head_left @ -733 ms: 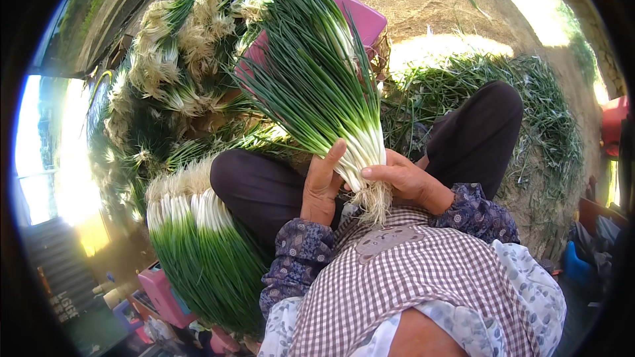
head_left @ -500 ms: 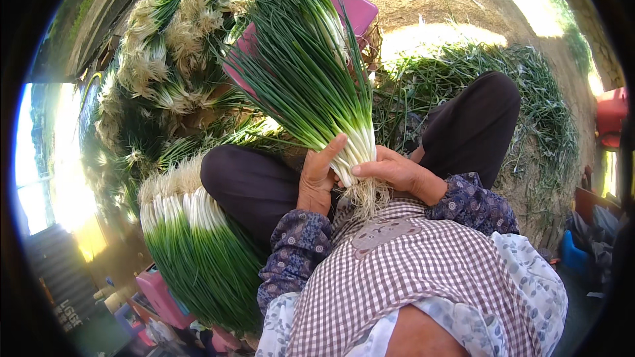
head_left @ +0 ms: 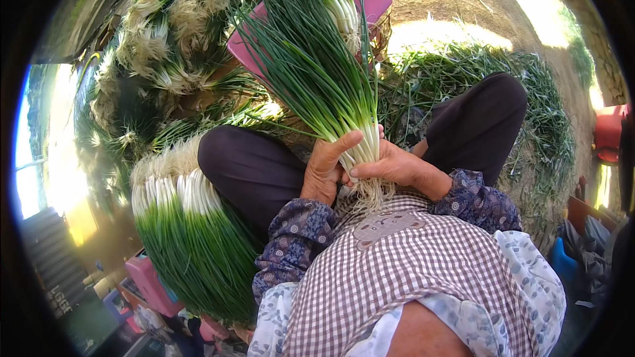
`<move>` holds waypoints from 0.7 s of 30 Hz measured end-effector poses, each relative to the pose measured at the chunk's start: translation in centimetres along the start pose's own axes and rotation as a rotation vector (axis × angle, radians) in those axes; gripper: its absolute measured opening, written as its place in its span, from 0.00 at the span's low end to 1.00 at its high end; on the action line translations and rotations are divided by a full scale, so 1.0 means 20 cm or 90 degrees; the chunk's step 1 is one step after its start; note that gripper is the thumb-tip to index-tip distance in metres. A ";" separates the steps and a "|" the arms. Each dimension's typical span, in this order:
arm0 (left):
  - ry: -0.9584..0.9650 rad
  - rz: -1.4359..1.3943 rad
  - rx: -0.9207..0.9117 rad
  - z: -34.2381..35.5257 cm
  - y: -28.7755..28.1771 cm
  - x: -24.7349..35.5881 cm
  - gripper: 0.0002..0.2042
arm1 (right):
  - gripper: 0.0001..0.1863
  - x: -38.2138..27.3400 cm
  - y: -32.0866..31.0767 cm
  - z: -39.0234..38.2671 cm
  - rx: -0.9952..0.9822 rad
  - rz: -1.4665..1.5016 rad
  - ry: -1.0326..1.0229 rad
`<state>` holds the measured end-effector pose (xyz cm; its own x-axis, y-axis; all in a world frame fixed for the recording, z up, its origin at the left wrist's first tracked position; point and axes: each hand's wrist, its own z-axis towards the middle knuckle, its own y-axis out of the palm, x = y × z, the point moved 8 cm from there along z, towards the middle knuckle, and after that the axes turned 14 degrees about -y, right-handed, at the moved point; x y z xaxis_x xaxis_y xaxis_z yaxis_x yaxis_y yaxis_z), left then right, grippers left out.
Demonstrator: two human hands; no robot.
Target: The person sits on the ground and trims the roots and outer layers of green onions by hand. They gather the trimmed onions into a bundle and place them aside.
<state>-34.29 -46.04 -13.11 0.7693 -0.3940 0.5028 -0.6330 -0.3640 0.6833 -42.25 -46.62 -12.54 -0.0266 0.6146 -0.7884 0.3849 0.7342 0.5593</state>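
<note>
Between my knees I hold a bunch of green onions, its white stems toward me and its long leaves fanned out away from me. My left hand is closed around the left side of the stems, thumb laid over them. From the right, my right hand grips the lower stems, with its thumb across the front. Pale roots hang out beneath both hands, over my checked apron. The leaves reach over a pink plastic piece, where more green onions lie with white ends showing.
Trimmed green onions lie in a thick row by my left knee. Farther left, rooted bunches are heaped up. Loose green leaves cover the ground beyond my right knee. At lower left stands a pink container; a red object is far right.
Both hands stay closed on the green onions. My left thumb has shifted right and up across the stems, and fingertips now show behind the bunch's right side. The whole view has shifted slightly.
</note>
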 end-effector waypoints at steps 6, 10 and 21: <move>0.032 -0.009 0.108 -0.04 0.01 0.03 0.26 | 0.14 -0.06 0.03 -0.03 0.096 0.100 -0.014; 0.003 -0.042 0.011 -0.06 -0.04 0.02 0.28 | 0.15 -0.13 0.00 -0.05 0.111 0.114 -0.052; 0.522 0.755 0.428 -0.59 0.20 0.36 0.44 | 0.13 -0.34 0.04 -0.14 0.088 0.159 0.000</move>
<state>-30.27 -40.36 -0.53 -0.4702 -0.2524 0.8457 -0.6320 -0.5726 -0.5223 -44.32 -49.39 -6.02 0.0849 0.7714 -0.6306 0.5022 0.5135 0.6958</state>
